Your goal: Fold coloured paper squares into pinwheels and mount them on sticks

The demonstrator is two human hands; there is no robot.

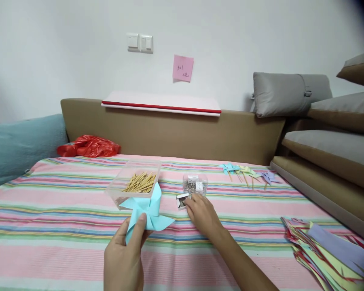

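Observation:
My left hand [125, 252] is closed on a light-blue paper pinwheel [151, 214], with the thumb pressing near its folded centre. The pinwheel overlaps the front corner of a clear plastic box [117, 190] of wooden sticks [141, 182]. Over to the right, my right hand [202, 212] has its fingertips at the edge of a small white box [182, 200] with small dark bits inside. Those fingers are bent together, and whatever is between them is hidden. Just behind stands a clear container [204, 180] of small metal pieces.
Several finished paper pinwheels [229, 167] on sticks lie at the back right. A stack of cut coloured paper [330, 250] rests at the front right. Cushions [336, 149] line the right side. A red plastic bag [91, 146] sits at the back left on the striped cloth [63, 258].

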